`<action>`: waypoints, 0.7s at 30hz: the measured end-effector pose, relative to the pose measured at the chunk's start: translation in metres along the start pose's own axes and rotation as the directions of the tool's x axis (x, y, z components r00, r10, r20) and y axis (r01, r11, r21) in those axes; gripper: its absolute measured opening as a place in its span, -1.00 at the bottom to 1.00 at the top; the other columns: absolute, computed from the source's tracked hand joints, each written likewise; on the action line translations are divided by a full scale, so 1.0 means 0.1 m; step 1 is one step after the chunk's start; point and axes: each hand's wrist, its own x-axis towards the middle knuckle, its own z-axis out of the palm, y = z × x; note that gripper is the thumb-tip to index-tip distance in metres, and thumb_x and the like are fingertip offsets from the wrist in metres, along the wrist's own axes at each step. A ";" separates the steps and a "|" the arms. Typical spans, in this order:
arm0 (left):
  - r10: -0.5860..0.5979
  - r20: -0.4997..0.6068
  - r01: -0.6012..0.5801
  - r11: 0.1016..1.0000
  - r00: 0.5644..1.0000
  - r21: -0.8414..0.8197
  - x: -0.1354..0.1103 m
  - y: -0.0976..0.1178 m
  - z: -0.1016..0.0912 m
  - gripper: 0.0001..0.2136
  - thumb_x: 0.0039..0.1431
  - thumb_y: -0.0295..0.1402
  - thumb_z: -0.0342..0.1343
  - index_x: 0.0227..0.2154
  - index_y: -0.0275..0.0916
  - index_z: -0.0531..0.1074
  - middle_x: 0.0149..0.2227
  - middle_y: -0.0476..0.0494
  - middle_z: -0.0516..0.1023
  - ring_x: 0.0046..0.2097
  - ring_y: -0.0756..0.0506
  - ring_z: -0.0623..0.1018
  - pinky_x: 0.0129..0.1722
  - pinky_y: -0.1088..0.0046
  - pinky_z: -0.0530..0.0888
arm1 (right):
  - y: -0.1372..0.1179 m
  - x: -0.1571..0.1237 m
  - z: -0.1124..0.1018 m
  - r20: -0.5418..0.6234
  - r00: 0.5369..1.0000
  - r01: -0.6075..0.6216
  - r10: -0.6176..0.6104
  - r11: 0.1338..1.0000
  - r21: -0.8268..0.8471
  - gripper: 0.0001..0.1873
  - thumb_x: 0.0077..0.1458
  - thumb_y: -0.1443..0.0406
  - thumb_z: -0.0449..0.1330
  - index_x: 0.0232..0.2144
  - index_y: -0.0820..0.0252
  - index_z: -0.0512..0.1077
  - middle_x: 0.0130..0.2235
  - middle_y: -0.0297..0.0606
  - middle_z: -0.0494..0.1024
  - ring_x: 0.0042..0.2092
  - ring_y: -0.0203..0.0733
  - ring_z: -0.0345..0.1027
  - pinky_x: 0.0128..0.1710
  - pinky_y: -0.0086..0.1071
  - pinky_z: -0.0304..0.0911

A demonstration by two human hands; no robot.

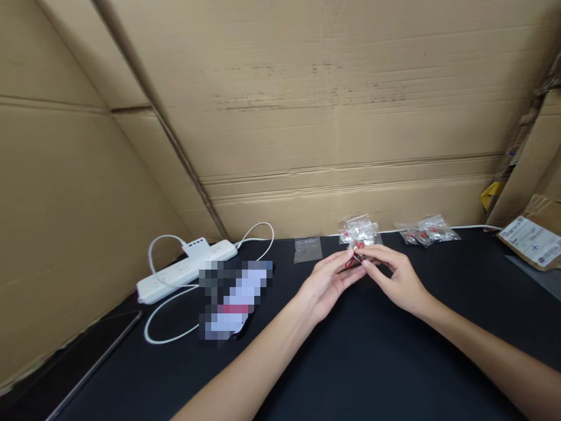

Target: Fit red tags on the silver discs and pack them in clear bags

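Note:
My left hand (323, 285) and my right hand (401, 282) meet above the black table (350, 368). Between their fingertips is a small charm with a red cord (349, 262); a shiny part shows beside the cord, but the fingers hide most of it. Both hands are closed on this piece, thumbs and fingers pinching from either side. Just behind them lies a pile of clear plastic bags (359, 227) with red bits inside. A flat clear bag (307, 249) rests left of the pile.
More bags with red pieces (432, 230) lie at the back right. A labelled brown package (532, 241) sits at the right edge. On the left are a white power strip (175, 277) with cables, a blurred-out phone (239, 301) and a dark flat panel (83, 362). Cardboard walls (333, 128) enclose the table.

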 end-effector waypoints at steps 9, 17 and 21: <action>0.020 -0.065 -0.012 0.991 0.998 0.130 -0.05 -0.03 0.05 -0.76 0.04 -0.26 0.31 -0.30 -0.35 0.56 -0.26 -0.25 0.63 -0.13 -0.15 0.59 0.00 0.27 0.45 | -0.10 -0.02 0.04 -0.127 0.987 0.071 -0.099 0.976 -0.207 -0.53 0.06 0.30 0.29 0.05 0.06 0.41 0.07 -0.13 0.43 0.10 -0.01 0.32 0.11 -0.09 0.26; 0.080 -0.021 -0.077 0.989 0.997 0.123 -0.10 -0.08 0.13 -0.72 0.07 -0.22 0.28 -0.28 -0.35 0.58 -0.21 -0.30 0.64 -0.10 -0.14 0.58 0.04 0.28 0.40 | -0.03 -0.04 0.08 -0.155 0.987 0.032 -0.049 0.994 -0.109 -0.74 0.11 0.33 0.23 -0.10 0.08 0.49 -0.16 -0.23 0.59 -0.15 -0.11 0.48 -0.11 -0.21 0.40; 0.044 -0.064 -0.040 0.998 0.997 0.058 -0.09 -0.07 0.13 -0.76 0.10 -0.23 0.26 -0.30 -0.34 0.57 -0.21 -0.29 0.64 -0.15 -0.11 0.59 0.01 0.32 0.43 | 0.00 -0.04 0.08 -0.160 0.987 -0.022 0.017 0.999 -0.027 -0.76 0.11 0.30 0.25 -0.13 0.09 0.52 -0.21 -0.23 0.60 -0.19 -0.10 0.49 -0.13 -0.19 0.41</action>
